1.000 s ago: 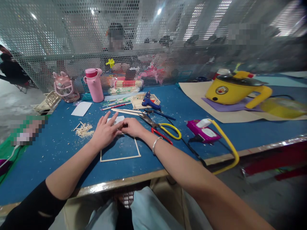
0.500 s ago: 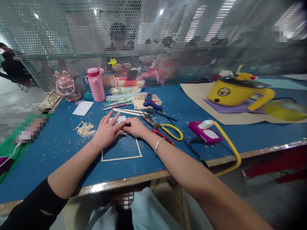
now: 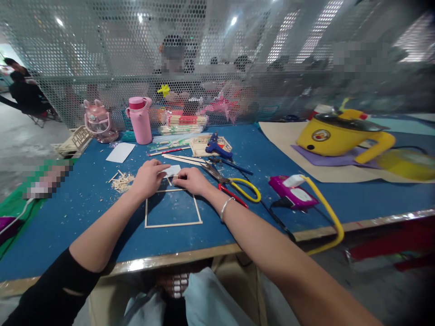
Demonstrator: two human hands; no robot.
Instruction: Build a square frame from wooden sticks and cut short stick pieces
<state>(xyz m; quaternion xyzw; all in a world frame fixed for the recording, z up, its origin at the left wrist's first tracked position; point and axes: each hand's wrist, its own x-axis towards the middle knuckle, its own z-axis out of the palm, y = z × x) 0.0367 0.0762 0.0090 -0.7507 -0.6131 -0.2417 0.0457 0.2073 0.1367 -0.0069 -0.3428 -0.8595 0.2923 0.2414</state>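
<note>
A thin wooden stick frame (image 3: 173, 224) lies on the blue table near its front edge. Over the frame's far left corner is my left hand (image 3: 149, 177), closed, its fingertips by a small white paper (image 3: 175, 170); what it holds, if anything, is hidden. Right of it, my right hand (image 3: 192, 179) pinches small wooden pieces (image 3: 175, 178) near the frame's far side. A short stick stands out between the two hands. Left of my hands lies a pile of cut stick bits (image 3: 123, 182).
Scissors with yellow handles (image 3: 245, 189), a blue glue gun (image 3: 218, 147) and a purple power socket (image 3: 294, 194) lie to the right. Behind stand a pink bottle (image 3: 140, 122) and a yellow pot (image 3: 340, 134). A white card (image 3: 120, 152) lies at the left.
My hands have moved apart, uncovering the wooden pieces in my right fingers and more of the white paper. My left fingers, spread before, have drawn in. The view has shifted slightly.
</note>
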